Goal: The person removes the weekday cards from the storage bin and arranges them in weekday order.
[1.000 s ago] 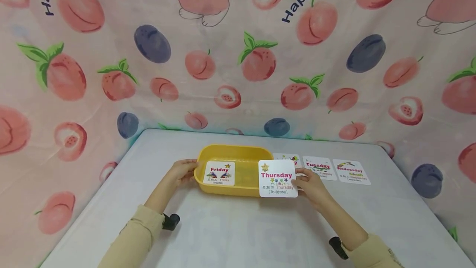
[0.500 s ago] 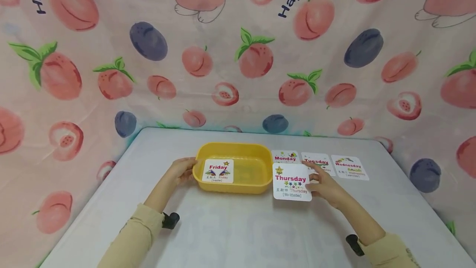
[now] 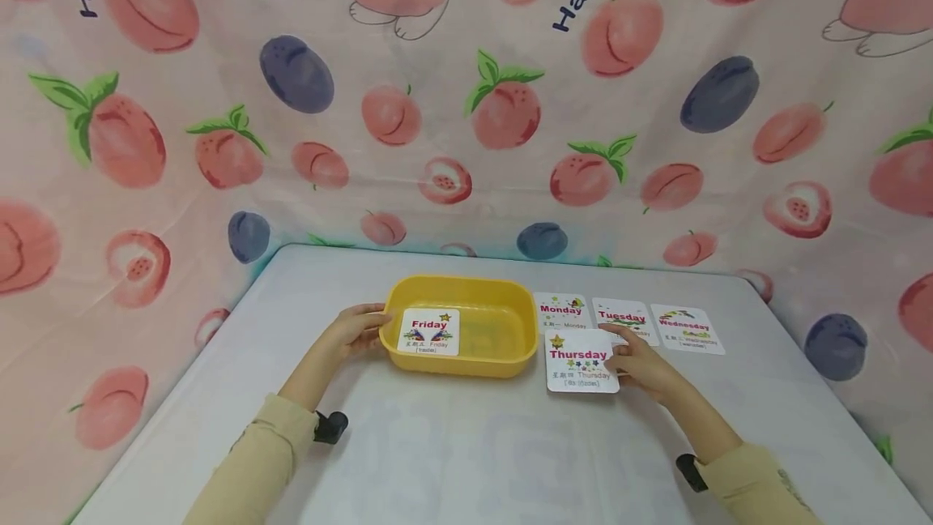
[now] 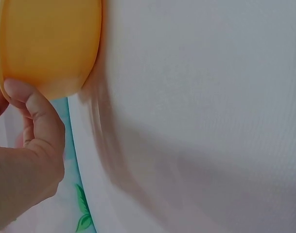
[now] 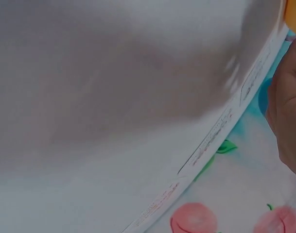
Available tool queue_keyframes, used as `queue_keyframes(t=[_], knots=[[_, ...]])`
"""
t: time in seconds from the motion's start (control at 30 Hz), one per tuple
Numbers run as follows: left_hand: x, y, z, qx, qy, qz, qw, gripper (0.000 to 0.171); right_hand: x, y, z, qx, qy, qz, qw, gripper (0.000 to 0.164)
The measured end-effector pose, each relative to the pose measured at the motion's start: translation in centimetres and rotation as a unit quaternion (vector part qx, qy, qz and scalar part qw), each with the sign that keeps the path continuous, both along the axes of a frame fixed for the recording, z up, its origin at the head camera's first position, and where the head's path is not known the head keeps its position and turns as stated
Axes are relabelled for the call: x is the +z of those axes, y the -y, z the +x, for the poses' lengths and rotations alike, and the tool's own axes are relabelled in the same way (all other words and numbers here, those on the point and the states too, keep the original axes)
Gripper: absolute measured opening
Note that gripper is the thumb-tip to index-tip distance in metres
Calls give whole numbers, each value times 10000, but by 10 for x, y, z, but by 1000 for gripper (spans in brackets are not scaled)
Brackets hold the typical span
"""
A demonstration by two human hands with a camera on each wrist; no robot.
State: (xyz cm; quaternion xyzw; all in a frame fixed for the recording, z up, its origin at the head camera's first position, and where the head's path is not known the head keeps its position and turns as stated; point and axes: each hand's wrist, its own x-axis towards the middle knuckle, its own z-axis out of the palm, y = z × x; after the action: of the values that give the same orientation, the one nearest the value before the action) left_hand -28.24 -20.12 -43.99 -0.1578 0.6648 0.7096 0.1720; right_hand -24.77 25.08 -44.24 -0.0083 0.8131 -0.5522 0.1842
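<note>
My left hand (image 3: 357, 332) holds the left end of a yellow plastic basket (image 3: 499, 329). In the left wrist view, the thumb (image 4: 21, 92) lies on the rim with fingers behind it. Inside the basket, at its left, lies a white Friday card (image 3: 428, 332). To the right of the basket, my right hand (image 3: 645, 367) pinches the right edge of a Thursday card (image 3: 576, 375), facing up. This card is in front of the Monday card (image 3: 563, 310) and covers its lower edge. Whether it touches the table cannot be told.
A Tuesday card (image 3: 619, 316) and a Wednesday card (image 3: 687, 329) continue the back row to the right of Monday. My right fingers partly cover Tuesday. The white table (image 3: 452, 452) ends at a fruit-printed cloth (image 3: 488, 209) behind.
The Thursday card has moved right and nearer the table, from over the basket's right end to in front of the Monday card. My left hand has stayed on the basket.
</note>
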Motion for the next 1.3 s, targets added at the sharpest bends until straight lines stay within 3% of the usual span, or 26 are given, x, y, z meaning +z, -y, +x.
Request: queue_keyframes(t=[0.3,0.47,0.73,1.1,1.3], knots=[[0,-2,-2,-157,-107,-92,9998,56,-11,8,-9,-9,171,424,9990,66],[0,-1,-1,-106,-92,-101,9999,55,-15,15,-9,-77,-61,869,9962,64],[0,1,-4,-75,-117,-23,9999,51,-15,28,-10,-404,-627,2199,9727,57],[2,-1,-5,-55,-12,-251,9997,53,-12,37,-10,-365,-768,2873,9541,45],[2,0,-5,-86,-65,-156,9998,54,-9,43,-10,-163,-1082,3293,9379,44]])
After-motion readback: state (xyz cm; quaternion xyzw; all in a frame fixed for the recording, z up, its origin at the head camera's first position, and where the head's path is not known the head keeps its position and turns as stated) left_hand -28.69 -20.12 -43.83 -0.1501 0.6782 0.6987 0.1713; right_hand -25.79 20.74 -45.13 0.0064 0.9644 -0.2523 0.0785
